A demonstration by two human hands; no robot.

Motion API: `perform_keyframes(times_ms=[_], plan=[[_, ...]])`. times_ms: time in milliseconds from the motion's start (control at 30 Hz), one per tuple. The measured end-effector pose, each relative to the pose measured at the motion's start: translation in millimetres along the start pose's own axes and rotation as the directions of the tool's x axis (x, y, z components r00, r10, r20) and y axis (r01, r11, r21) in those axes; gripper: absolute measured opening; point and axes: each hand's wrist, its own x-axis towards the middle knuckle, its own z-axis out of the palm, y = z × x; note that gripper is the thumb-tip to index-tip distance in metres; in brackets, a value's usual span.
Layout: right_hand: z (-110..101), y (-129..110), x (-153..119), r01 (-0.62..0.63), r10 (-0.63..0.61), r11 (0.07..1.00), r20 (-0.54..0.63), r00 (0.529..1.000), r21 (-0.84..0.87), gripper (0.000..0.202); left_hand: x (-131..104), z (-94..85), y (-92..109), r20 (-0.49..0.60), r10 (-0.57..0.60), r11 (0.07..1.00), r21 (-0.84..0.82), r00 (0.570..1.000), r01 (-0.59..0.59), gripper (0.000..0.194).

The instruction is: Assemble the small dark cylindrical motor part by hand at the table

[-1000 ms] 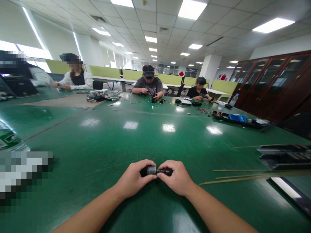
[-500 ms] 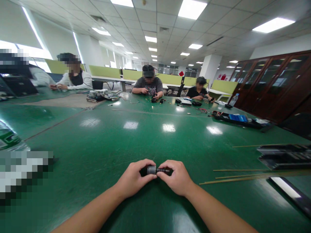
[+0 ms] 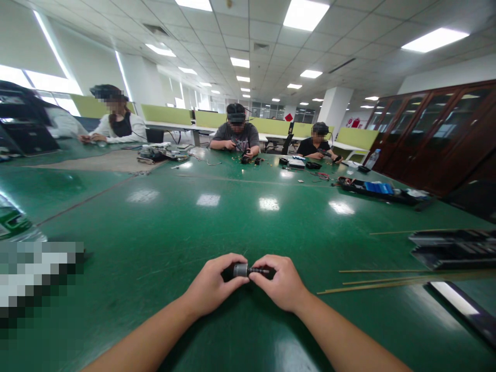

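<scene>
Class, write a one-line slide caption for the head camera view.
Two bare hands hold a small cylindrical part with a thin shaft above a green table.

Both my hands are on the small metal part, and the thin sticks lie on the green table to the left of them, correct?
No: the head view shows the thin sticks on the right, not the left. They do lie on the green table, and your left hand and right hand are both on the small metal part.
</scene>
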Motion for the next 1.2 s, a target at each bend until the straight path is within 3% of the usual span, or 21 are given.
perform_keyframes(times_ms=[1200], plan=[[0.6, -2.4, 0.3, -0.039, 0.039, 0.999, 0.005, 0.999, -0.01, 0.005, 2.4, 0.2, 0.6, -0.017, -0.003, 1.0, -0.001, 1.0, 0.003, 0.028]])
